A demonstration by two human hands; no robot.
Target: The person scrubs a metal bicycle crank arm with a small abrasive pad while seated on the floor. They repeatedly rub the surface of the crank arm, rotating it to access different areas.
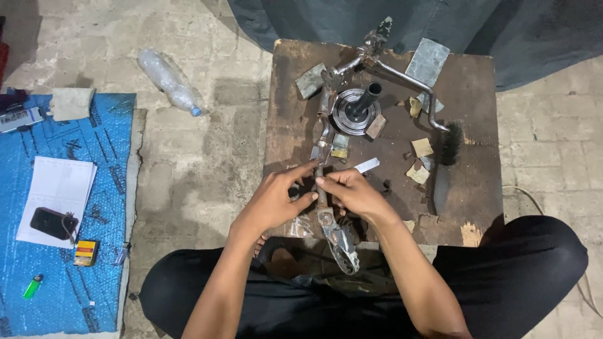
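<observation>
I hold a long greasy metal lever-like part (pixel 331 226) over the near edge of a small dark wooden table (pixel 477 125). My left hand (pixel 279 201) pinches its upper end from the left. My right hand (pixel 355 191) grips the same shaft from the right, fingers closed around it. The part's lower, wider end hangs down toward my lap. Just beyond my fingers lie a small metal piece (pixel 340 145) and a white strip (pixel 367 165).
On the table sit a round metal hub with a black shaft (pixel 357 112), a bent metal rod (pixel 408 78), grey blocks (pixel 428 61), a wire brush (pixel 450 143) and paper scraps. A plastic bottle (pixel 169 81) lies on the floor. A blue mat (pixel 113 132) holds papers, a phone, a lighter.
</observation>
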